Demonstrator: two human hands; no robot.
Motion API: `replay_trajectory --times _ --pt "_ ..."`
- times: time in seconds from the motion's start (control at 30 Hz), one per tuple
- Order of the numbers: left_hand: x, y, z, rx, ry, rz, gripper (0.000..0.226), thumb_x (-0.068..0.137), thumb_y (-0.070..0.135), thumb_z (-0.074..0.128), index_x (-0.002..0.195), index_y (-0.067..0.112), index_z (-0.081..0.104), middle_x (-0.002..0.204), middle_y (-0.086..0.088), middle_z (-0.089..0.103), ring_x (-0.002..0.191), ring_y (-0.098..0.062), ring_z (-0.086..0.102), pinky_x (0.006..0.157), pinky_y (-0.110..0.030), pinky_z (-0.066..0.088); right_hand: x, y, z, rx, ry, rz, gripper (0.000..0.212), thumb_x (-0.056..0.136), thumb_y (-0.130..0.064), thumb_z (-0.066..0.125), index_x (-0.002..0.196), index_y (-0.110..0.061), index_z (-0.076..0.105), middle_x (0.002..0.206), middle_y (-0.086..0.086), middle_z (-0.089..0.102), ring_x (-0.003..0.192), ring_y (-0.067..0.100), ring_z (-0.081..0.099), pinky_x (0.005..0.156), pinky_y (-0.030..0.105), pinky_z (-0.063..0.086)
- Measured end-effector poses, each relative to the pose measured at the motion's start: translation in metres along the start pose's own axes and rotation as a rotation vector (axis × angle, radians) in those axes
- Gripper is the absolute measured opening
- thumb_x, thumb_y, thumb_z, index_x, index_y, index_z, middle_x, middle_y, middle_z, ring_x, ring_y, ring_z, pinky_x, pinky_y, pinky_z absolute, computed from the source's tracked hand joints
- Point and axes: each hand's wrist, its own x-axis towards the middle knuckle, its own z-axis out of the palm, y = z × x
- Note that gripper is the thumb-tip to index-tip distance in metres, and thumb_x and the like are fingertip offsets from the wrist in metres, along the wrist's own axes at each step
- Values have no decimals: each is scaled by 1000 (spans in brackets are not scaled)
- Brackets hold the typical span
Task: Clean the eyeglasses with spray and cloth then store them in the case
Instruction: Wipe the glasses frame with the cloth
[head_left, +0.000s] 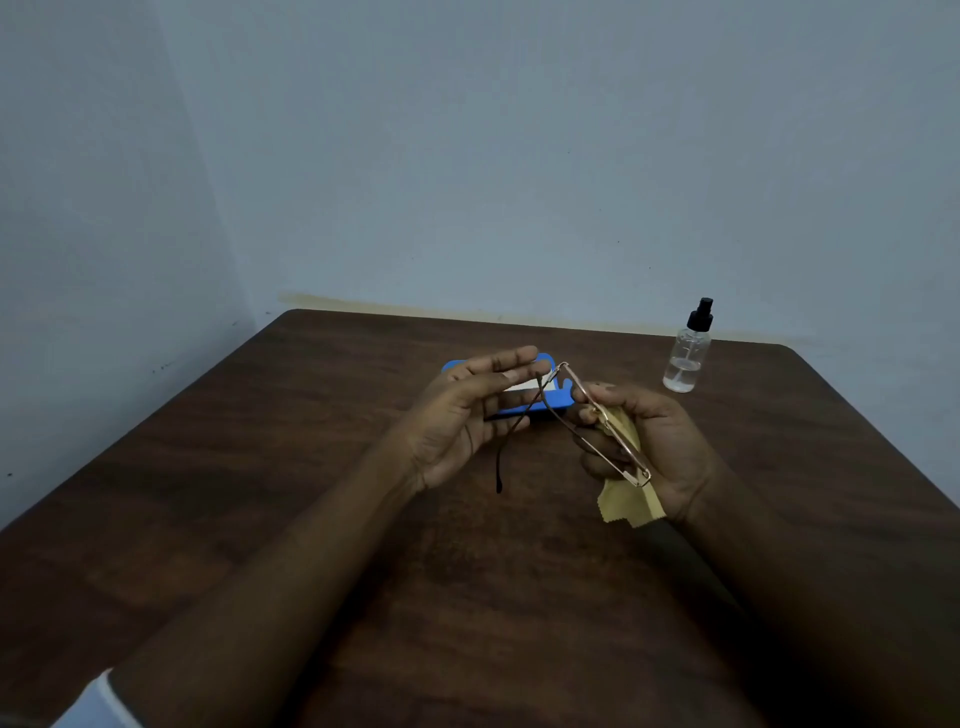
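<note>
eyeglasses (597, 426) pinched with cloth (626, 499) by right fingers (592, 415); left fingers (511, 366) spread.

Gold-frame glasses (597, 423) held w/ tan cloth (626, 499) above table; blue case (550, 387) behind, clear spray btl (687, 358) far right.

A dark wooden table (311, 467) carries a spray bottle (687, 358) and, seemingly, a blue case (550, 400).

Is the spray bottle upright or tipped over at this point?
Upright. The spray bottle stands on its base at the table's far right, black nozzle on top, apart from both hands, with a little clear liquid at the bottom.
</note>
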Motion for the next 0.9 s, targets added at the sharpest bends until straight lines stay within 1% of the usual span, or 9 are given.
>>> replay_trajectory --times 0.07,0.2,0.33,0.47,0.6,0.7,0.77,0.83,0.9 --pt "1 0 0 9 14 34 30 99 11 62 124 17 76 132 -9 74 114 -23 73 103 -45 53 0 1 -1 -18 -31 21 9 86 -16 73 89 -8 72 78 4 57 40 7 49 37 22 44" --pt "3 -1 -3 19 84 64 25 96 4 69 109 19 83 111 -11 80 101 -17 75 104 -45 54 1 2 -2 -30 -71 32 21 78 -17 85 92 -8 71 78 5 58 41 8 46 35 22 41" --pt "4 0 -7 42 102 70 21 91 7 74 105 20 84 104 -7 81 96 -12 75 98 -41 56 1 0 1 -24 -34 -33 11 86 -15 73 94 -9 74 79 5 58 42 8 43 35 22 42" --pt "5 5 -13 46 122 83 24 92 7 72 106 23 83 102 -4 80 97 -10 74 101 -47 53 -2 -6 3 31 -9 -134 10 97 -14 53 99 -7 61 81 5 59 39 8 40 34 22 39" --pt "4 5 -14 43 131 93 29 96 1 67 103 23 84 102 -4 80 93 -9 74 97 -45 56 -4 -10 5 67 30 -199 13 97 -15 52 96 -8 63 81 3 58 38 8 40 33 22 39" --pt "4 3 -12 9 150 77 30 97 0 66 100 23 85 101 -4 80 91 -13 74 98 -46 55 -4 -13 4 87 90 -236 9 94 -17 57 97 -10 62 81 3 57 40 8 49 33 22 41" --pt "5 2 -12 -59 133 44 25 94 3 67 101 20 84 100 -5 78 89 -17 73 94 -43 56 -4 -15 2 82 88 -247 10 91 -19 65 98 -11 62 83 2 57 42 8 52 34 22 42" --pt "5 0 -10 -147 94 -3 21 89 7 72 106 15 82 99 -8 76 87 -20 73 90 -42 60 -5 -16 0 75 30 -254 30 81 -20 85 99 -12 62 83 2 58 42 7 50 35 23 43" --pt "5 -1 -9 -222 68 -50 25 86 3 74 109 12 79 94 -9 75 84 -21 74 86 -41 64 -6 -17 -1 80 3 -257 42 73 -18 93 100 -11 62 83 3 60 44 8 54 37 24 48"
